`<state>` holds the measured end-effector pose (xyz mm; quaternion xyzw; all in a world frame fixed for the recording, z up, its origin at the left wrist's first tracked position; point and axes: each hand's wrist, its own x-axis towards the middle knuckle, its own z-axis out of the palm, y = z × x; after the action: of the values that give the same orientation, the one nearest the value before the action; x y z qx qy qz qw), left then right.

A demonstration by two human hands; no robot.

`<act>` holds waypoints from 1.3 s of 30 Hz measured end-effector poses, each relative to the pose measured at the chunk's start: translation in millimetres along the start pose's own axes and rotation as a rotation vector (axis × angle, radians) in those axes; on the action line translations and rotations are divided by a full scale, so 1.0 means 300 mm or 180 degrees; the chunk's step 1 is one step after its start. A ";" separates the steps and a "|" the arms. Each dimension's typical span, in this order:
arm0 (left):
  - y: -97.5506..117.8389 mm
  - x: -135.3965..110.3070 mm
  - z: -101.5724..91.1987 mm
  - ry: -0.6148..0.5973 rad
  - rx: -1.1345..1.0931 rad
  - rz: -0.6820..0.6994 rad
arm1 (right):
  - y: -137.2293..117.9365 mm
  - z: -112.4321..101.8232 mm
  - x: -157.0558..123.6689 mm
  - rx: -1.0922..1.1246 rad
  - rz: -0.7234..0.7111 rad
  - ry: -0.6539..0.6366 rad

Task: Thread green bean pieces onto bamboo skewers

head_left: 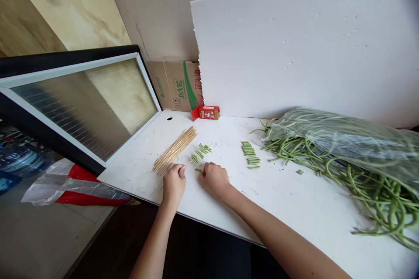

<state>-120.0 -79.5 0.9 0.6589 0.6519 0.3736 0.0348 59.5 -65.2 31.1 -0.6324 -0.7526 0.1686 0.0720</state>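
My left hand (173, 182) pinches a thin bamboo skewer (189, 163) whose tip points up and right toward a few short cut bean pieces (200, 151) lying on the white table (288, 200). My right hand (213, 177) rests on the table just right of it, fingers curled over a green bean piece (198, 170). A bundle of bamboo skewers (175, 150) lies just beyond my left hand. A second row of cut bean pieces (250, 154) sits further right.
A large heap of long green beans (360, 174), partly under a clear plastic bag (343, 137), fills the right side. A small red carton (207, 112) stands by the white foam board (304, 43). A glass-topped freezer (88, 100) is at the left.
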 end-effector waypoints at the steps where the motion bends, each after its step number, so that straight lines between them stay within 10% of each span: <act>1: 0.002 0.007 0.001 -0.0020 -0.0013 0.0004 | 0.016 -0.011 -0.003 0.0009 0.0023 -0.0025; 11: -0.018 0.059 0.015 0.0000 -0.0053 -0.0083 | 0.215 -0.122 0.017 -0.0075 0.0241 0.0064; 39: -0.062 0.016 0.045 -0.0015 0.0368 0.0155 | 0.227 -0.103 0.065 0.0381 0.0214 0.0109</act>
<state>-128.9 -66.4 -16.6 0.6764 0.6561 0.3345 -0.0109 128.8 -31.6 34.4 -0.6547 -0.7182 0.2048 0.1169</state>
